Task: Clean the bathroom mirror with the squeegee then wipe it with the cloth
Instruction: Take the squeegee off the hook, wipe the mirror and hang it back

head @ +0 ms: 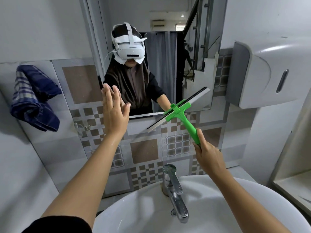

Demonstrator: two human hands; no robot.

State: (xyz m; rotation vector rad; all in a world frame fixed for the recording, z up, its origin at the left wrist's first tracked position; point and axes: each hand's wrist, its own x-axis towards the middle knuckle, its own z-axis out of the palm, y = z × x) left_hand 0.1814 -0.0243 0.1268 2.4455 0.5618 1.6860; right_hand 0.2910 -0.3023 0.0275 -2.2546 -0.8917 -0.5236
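Bathroom mirror (168, 22) mounted on tiled wall (143, 152) above white sink (134, 207), chrome tap (175, 192) at basin centre. Green squeegee (182, 115) raised at lower right corner of mirror, blade tilted diagonally, upper end over the glass, lower end past the bottom edge and over the tiles; contact between blade and glass cannot be told. Right hand (208, 157), grip closed around lower end of squeegee handle, arm reaching up from lower right over the sink. Left hand (114, 110), grip wide, fingers straight and together, palm turned toward lower left corner of mirror and overlapping its edge; holding nothing; touching or just short of the glass, cannot be told. Blue checked cloth (35, 98) hanging bunched on left wall, well apart from both hands. White dispenser (269, 73) fixed to right wall, just beside mirror's right edge. Small metal hook (80, 127) on tiles below and left of mirror. Reflected in the glass: person in dark clothing wearing white headset, curtain and stair rail behind.
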